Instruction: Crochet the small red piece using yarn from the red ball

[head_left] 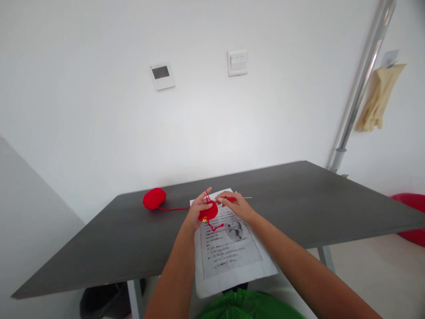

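Hands at the near middle of the table. The left hand (198,208) pinches a small red crocheted piece (209,212) between thumb and fingers, with a loop of yarn raised over the fingers. This hold probably keeps the piece steady and the yarn taut. The right hand (236,206) is closed around the red grip of a hook (241,198). Its thin metal shaft shows past the hand and points right, while the end at the piece is hidden.

A short tail of yarn hangs below the piece. A strand (172,208) runs left across the table (299,199) to a red yarn ball (154,198), which lies well apart, seemingly so that the yarn can feed freely.

Under both hands lies a printed sheet (229,257), its near edge overhanging the table. It carries lines of text and a grey picture, all too small to read.

On the wall are a small panel (162,75) and a switch (237,62), neither with legible marks. To the right, cream gloves (378,99) hang beside a metal pole (361,84).
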Tool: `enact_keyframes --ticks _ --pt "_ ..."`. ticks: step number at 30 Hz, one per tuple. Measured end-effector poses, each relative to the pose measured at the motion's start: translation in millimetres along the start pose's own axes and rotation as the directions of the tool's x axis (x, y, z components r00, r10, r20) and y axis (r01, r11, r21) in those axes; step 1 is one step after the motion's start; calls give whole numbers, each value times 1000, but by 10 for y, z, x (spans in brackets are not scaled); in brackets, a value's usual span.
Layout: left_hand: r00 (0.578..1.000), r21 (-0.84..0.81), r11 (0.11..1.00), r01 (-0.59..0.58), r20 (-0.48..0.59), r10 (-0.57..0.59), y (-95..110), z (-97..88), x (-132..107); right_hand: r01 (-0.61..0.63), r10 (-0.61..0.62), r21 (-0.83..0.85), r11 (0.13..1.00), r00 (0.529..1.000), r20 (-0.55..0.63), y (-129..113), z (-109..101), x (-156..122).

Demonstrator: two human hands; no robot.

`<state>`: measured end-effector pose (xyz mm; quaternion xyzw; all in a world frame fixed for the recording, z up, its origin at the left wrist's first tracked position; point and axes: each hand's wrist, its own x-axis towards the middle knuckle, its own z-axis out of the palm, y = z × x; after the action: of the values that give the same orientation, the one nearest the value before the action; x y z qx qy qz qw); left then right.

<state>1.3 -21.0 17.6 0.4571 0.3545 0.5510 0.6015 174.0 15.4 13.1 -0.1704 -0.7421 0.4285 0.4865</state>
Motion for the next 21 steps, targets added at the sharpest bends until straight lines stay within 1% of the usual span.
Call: enact_keyframes --ticks 3,6,9,13,16,21 --pt "1000 -41 999 -14 -19 13 -5 -8 -2 4 -4 0 1000 1000 -18 18 10 -4" --pt "999 -66 998 -17 -39 15 -12 -20 2 24 -25 -69 997 1000 -15 -10 0 -14" --pt "998 -68 997 -22 -65 18 -10 -29 6 24 -26 -115 993 999 -20 -60 -20 -23" --pt "997 -57 998 -10 -78 5 -5 -41 9 5 -8 -116 993 1000 -25 -94 -39 -25" --pt "998 -61 998 -4 -70 0 -1 -56 10 -9 7 -48 999 1000 -27 -81 -38 -18" --pt "1000 -80 997 13 -13 -14 18 -63 1 -79 95 176 981 992 -81 -77 -14 9"
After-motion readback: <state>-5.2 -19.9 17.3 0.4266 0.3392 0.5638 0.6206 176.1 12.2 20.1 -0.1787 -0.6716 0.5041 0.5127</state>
